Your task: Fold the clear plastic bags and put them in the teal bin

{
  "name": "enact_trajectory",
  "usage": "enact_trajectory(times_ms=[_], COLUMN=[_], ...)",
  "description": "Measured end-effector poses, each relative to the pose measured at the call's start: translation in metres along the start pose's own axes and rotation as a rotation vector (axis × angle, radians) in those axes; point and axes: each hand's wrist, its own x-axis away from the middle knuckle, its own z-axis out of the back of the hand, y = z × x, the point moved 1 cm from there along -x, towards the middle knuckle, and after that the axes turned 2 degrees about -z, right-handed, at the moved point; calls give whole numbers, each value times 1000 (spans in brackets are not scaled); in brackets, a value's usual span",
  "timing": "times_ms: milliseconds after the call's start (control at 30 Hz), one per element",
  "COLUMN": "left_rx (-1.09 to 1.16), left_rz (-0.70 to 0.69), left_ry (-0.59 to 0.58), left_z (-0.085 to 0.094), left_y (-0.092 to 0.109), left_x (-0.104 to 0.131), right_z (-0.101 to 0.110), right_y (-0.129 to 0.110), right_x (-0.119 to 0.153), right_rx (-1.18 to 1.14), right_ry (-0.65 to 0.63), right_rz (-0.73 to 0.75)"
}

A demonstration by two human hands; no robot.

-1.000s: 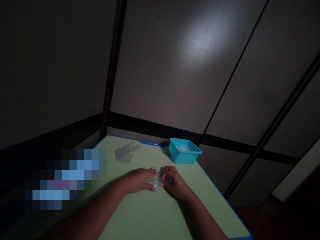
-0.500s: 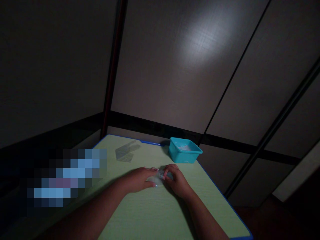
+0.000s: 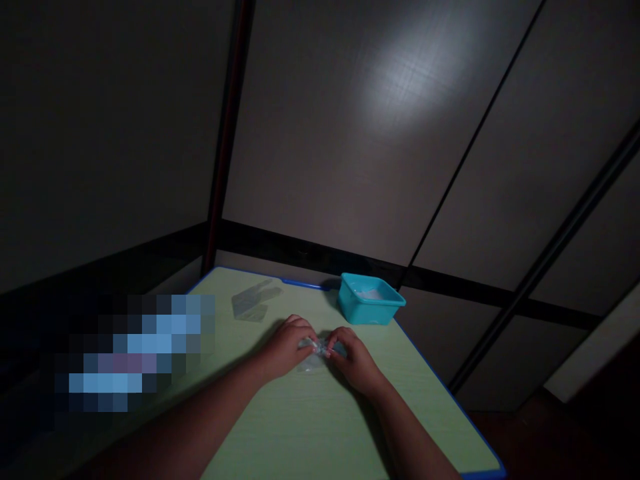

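Observation:
A small clear plastic bag (image 3: 311,363) lies on the light green table (image 3: 295,427) between my hands, its upper part bunched up. My left hand (image 3: 293,347) pinches the bunched plastic from the left, thumb against fingertips. From the right, my right hand (image 3: 350,357) pinches the same gathered part, and the fingertips of both hands nearly meet. Part of the bag shows below the fingers. What the bag holds, if anything, cannot be made out.
A turquoise basket (image 3: 371,312) with whitish material inside stands at the table's back right edge. Flat clear plastic pieces (image 3: 255,302) lie at the back left. Panelled cabinet doors (image 3: 340,147) rise behind the table. A blurred patch covers the left side.
My left hand has gone from spread fingers beside the bag to a pinch on its bunched plastic. My right hand has stayed nearly in place.

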Motion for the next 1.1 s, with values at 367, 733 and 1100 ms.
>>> enact_trajectory(times_ms=[367,733,1100], left_rx=[22,-30,-90], left_rz=[28,58,21], left_ry=[42,45,7], left_z=[1,1,0], left_y=[-3,-1,0], left_x=[-1,-1,-1], right_z=[4,4,3], right_y=[2,1,1], right_x=[0,1,3], right_rx=[18,31,0], right_ry=[5,-1,6], right_rz=[-3,-7,-13])
